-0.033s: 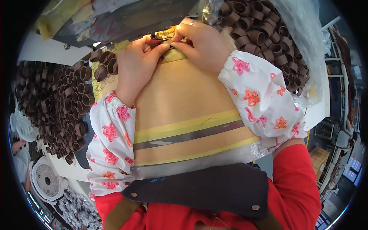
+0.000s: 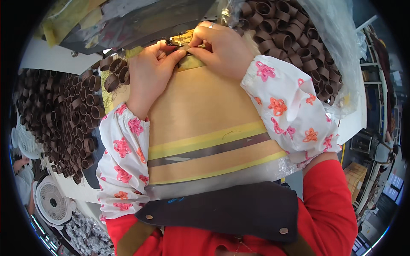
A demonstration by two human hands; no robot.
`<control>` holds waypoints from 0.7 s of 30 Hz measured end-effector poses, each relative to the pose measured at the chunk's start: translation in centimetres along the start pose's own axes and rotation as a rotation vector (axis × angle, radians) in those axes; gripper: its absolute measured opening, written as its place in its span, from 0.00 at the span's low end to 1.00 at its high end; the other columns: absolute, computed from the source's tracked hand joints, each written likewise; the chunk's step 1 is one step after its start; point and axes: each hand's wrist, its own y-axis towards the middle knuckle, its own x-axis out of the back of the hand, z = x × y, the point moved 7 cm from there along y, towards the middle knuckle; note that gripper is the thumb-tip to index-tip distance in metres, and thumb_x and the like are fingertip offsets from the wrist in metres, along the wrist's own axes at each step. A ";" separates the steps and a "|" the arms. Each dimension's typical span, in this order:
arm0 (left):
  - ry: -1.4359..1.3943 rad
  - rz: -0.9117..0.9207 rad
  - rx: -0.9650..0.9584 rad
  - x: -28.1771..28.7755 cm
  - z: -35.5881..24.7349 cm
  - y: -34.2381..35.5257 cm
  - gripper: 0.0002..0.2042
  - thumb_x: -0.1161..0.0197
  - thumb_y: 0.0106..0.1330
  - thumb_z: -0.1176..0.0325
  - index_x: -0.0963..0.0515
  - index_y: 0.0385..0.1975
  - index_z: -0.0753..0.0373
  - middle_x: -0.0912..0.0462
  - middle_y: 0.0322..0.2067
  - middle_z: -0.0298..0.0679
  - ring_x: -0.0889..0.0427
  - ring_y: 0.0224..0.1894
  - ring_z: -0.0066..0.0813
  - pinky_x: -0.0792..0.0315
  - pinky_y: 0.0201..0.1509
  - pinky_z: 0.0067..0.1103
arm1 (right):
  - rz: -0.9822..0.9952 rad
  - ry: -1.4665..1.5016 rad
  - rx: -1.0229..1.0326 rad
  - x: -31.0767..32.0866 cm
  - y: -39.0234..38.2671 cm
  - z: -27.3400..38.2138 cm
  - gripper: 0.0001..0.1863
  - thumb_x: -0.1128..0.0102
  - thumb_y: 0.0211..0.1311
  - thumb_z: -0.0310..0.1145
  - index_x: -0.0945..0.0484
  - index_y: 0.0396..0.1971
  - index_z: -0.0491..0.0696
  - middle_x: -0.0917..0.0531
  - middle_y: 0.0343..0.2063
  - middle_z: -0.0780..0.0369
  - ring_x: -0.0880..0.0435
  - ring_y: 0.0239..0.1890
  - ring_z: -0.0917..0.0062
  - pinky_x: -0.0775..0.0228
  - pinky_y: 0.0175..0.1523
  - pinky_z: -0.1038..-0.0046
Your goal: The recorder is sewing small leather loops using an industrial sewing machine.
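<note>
Workbench (image 2: 205, 111) taped tan, brown loop heaps (image 2: 55, 115) either side. No shift from earlier frame: left hand (image 2: 149, 72), right hand (image 2: 222, 49) both pinch small brown strip piece (image 2: 183, 48) at far bench edge; work mid-step.

A small factory workshop, piecework bench.
Heaps of brown loops (image 2: 64, 115) crowd the surface (image 2: 47, 57), more fill a clear plastic bag (image 2: 337, 51); a white fan (image 2: 52, 200) and what may be storage racks (image 2: 380, 141) stand nearby.
</note>
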 end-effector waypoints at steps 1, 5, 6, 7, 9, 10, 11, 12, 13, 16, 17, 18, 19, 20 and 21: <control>-0.017 0.032 -0.010 0.0 -0.1 0.1 0.11 0.35 0.51 0.63 0.21 0.29 0.65 0.32 0.08 0.31 0.36 0.12 0.16 0.41 0.18 0.18 | 0.003 0.023 -0.001 0.1 0.2 -0.1 0.07 0.40 0.46 0.29 0.28 0.22 0.43 0.27 0.19 0.61 0.30 0.19 0.74 0.39 0.24 0.73; -0.118 0.215 -0.017 0.0 0.3 -1.7 0.13 0.33 0.48 0.63 0.23 0.27 0.65 0.35 0.08 0.30 0.38 0.12 0.17 0.42 0.18 0.18 | 0.157 0.090 -0.046 -0.1 -1.0 2.3 0.08 0.38 0.43 0.28 0.28 0.20 0.43 0.28 0.17 0.61 0.30 0.17 0.77 0.40 0.22 0.76; -0.157 0.282 -0.015 -0.1 0.3 -2.7 0.13 0.32 0.48 0.63 0.24 0.26 0.66 0.35 0.08 0.30 0.39 0.12 0.17 0.43 0.18 0.18 | 0.229 0.112 -0.074 -0.1 -1.9 3.0 0.08 0.37 0.43 0.28 0.28 0.20 0.43 0.28 0.17 0.61 0.30 0.17 0.78 0.40 0.22 0.76; -0.114 0.353 -0.022 -0.1 -0.1 -3.3 0.13 0.31 0.47 0.63 0.25 0.23 0.65 0.35 0.09 0.30 0.39 0.13 0.17 0.43 0.18 0.18 | 0.224 0.125 -0.023 -0.2 -2.6 3.3 0.07 0.37 0.44 0.27 0.27 0.22 0.44 0.28 0.16 0.62 0.30 0.17 0.79 0.40 0.21 0.77; -0.144 0.352 -0.029 -0.4 -0.7 -3.5 0.12 0.31 0.48 0.64 0.25 0.22 0.65 0.35 0.09 0.31 0.38 0.13 0.17 0.43 0.18 0.18 | 0.146 0.142 -0.129 0.6 -3.5 3.5 0.06 0.39 0.46 0.29 0.26 0.22 0.44 0.27 0.17 0.61 0.26 0.21 0.70 0.35 0.28 0.70; -0.159 0.350 -0.031 -0.6 -0.8 -3.7 0.12 0.32 0.48 0.64 0.25 0.21 0.64 0.35 0.09 0.31 0.38 0.13 0.17 0.43 0.18 0.18 | 0.108 0.152 -0.182 0.8 -3.6 3.3 0.06 0.40 0.47 0.30 0.26 0.23 0.44 0.26 0.18 0.60 0.24 0.24 0.66 0.32 0.31 0.67; -0.256 0.350 -0.029 -1.0 -0.6 -3.6 0.10 0.33 0.50 0.65 0.24 0.21 0.64 0.34 0.09 0.32 0.38 0.13 0.18 0.42 0.19 0.17 | 0.053 0.002 -0.135 1.1 -3.5 3.4 0.06 0.41 0.49 0.29 0.26 0.25 0.44 0.24 0.20 0.60 0.23 0.24 0.68 0.31 0.31 0.70; -0.235 0.309 -0.071 -1.0 -0.8 -3.5 0.09 0.33 0.50 0.65 0.24 0.22 0.64 0.34 0.09 0.31 0.38 0.13 0.18 0.42 0.19 0.17 | 0.084 0.101 -0.227 0.7 -3.4 2.9 0.06 0.41 0.49 0.29 0.26 0.25 0.44 0.23 0.21 0.60 0.23 0.25 0.68 0.31 0.31 0.72; -0.213 0.267 -0.112 -1.0 -1.1 -3.5 0.09 0.34 0.51 0.66 0.24 0.22 0.64 0.33 0.10 0.31 0.37 0.14 0.17 0.42 0.19 0.17 | 0.116 0.200 -0.318 0.4 -3.1 2.5 0.05 0.41 0.49 0.28 0.26 0.26 0.44 0.22 0.22 0.60 0.22 0.25 0.68 0.31 0.32 0.73; -0.173 0.175 -0.242 0.0 -2.1 -3.3 0.08 0.37 0.55 0.66 0.23 0.25 0.65 0.30 0.12 0.32 0.35 0.16 0.16 0.41 0.20 0.17 | 0.104 0.417 -0.335 -1.1 -2.6 1.1 0.06 0.41 0.51 0.27 0.25 0.29 0.45 0.23 0.21 0.63 0.27 0.22 0.82 0.35 0.27 0.78; -0.167 0.146 -0.282 0.3 -2.3 -3.3 0.07 0.38 0.57 0.67 0.23 0.26 0.65 0.29 0.13 0.32 0.34 0.16 0.16 0.41 0.21 0.17 | 0.086 0.476 -0.296 -1.3 -2.2 1.3 0.06 0.41 0.52 0.27 0.24 0.31 0.45 0.24 0.20 0.65 0.29 0.20 0.88 0.38 0.24 0.80; -0.287 0.118 -0.212 0.7 -2.0 -3.1 0.07 0.41 0.59 0.67 0.23 0.28 0.65 0.28 0.14 0.33 0.33 0.17 0.16 0.40 0.21 0.17 | 0.124 0.379 -0.301 -1.1 -2.2 1.5 0.06 0.42 0.52 0.27 0.25 0.32 0.46 0.24 0.19 0.65 0.29 0.19 0.87 0.38 0.24 0.79; -0.407 0.091 -0.142 1.0 -1.6 -2.9 0.07 0.43 0.60 0.67 0.22 0.30 0.65 0.27 0.15 0.34 0.32 0.18 0.17 0.40 0.22 0.17 | 0.162 0.280 -0.306 -0.6 -2.3 2.1 0.07 0.42 0.51 0.26 0.25 0.32 0.46 0.25 0.18 0.65 0.28 0.19 0.86 0.38 0.24 0.78; -0.512 0.052 -0.063 1.5 -1.0 -3.0 0.08 0.45 0.62 0.67 0.22 0.31 0.64 0.26 0.16 0.35 0.31 0.18 0.17 0.39 0.22 0.17 | 0.207 0.196 -0.298 -0.6 -2.4 3.0 0.07 0.43 0.51 0.26 0.25 0.33 0.46 0.25 0.16 0.65 0.28 0.18 0.85 0.38 0.24 0.78; -0.529 -0.037 -0.206 1.2 -1.8 -2.8 0.11 0.50 0.65 0.65 0.22 0.35 0.63 0.26 0.17 0.37 0.31 0.19 0.19 0.38 0.23 0.18 | 0.225 0.189 -0.203 -0.9 -2.9 4.3 0.07 0.43 0.51 0.26 0.25 0.32 0.46 0.26 0.16 0.65 0.28 0.18 0.84 0.39 0.23 0.77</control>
